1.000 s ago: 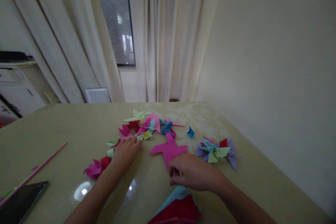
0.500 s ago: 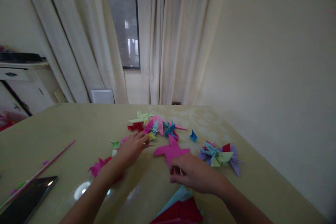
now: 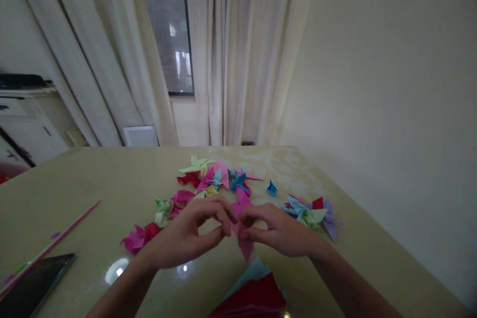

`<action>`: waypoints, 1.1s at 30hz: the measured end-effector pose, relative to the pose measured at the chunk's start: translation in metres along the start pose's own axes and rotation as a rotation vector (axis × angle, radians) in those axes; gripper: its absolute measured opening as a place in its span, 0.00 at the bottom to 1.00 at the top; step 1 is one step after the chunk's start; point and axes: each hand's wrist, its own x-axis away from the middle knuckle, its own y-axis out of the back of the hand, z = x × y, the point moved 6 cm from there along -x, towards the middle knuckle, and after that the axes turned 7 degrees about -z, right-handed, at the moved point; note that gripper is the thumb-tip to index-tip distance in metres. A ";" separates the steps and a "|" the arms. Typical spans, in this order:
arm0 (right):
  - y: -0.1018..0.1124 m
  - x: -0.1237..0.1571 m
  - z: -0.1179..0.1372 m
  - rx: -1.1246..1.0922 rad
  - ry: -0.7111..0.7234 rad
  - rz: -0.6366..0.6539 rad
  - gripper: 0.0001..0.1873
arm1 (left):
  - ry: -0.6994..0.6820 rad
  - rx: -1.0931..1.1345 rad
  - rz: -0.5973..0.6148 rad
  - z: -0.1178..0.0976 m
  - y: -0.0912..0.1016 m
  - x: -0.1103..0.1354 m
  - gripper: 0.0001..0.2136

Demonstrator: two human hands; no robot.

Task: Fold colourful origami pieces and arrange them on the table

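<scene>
A pink folded paper piece [image 3: 245,249] with pointed arms is held between my hands above the table, its lower tip pointing toward me. My left hand [image 3: 197,231] has its thumb and fingers curled together at the left side of the piece. On the right side, my right hand [image 3: 279,231] pinches it between thumb and forefinger. The fingers cover most of its middle. Just below the hands lies a stack of paper sheets [image 3: 257,293], dark red over light blue.
Several colourful origami pieces [image 3: 219,177] lie in a heap beyond my hands, with a small blue one [image 3: 272,188] apart. Another cluster [image 3: 309,216] sits at the right. Magenta paper [image 3: 134,240] is at the left, near a long pink stick [image 3: 70,231] and a dark phone [image 3: 40,280].
My left hand has come from the far pieces to the right and nearer, onto the pink paper piece. My right hand has moved slightly up, still at that piece.
</scene>
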 end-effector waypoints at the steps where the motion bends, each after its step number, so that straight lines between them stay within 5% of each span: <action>1: 0.003 0.000 0.000 0.033 -0.008 -0.011 0.11 | 0.030 -0.011 -0.030 0.005 -0.001 -0.001 0.04; 5: 0.029 0.006 0.009 0.234 0.008 -0.171 0.12 | 0.197 -0.212 -0.116 0.027 -0.008 0.001 0.17; 10: 0.046 0.029 0.030 0.370 0.044 -0.138 0.13 | 0.313 -0.479 0.161 0.039 -0.051 0.034 0.23; 14: 0.037 0.055 0.015 0.122 -0.068 -0.127 0.12 | 0.264 -0.749 0.267 0.075 -0.095 0.093 0.48; 17: 0.019 0.077 -0.009 -0.179 -0.194 -0.160 0.17 | 0.100 -0.908 0.039 0.092 -0.100 0.132 0.47; 19: -0.003 0.089 -0.020 -0.370 -0.288 -0.100 0.19 | -0.034 -0.951 -0.181 0.082 -0.089 0.148 0.49; 21: -0.026 0.096 -0.022 -0.508 -0.362 -0.007 0.20 | -0.170 -0.975 -0.276 0.060 -0.080 0.151 0.42; 25: -0.051 0.096 -0.015 -0.596 -0.387 0.045 0.19 | -0.320 -0.965 -0.172 0.016 -0.077 0.133 0.18; 33: -0.015 0.101 -0.002 -0.159 -0.191 -0.122 0.42 | -0.408 -1.126 -0.173 0.004 -0.076 0.126 0.22</action>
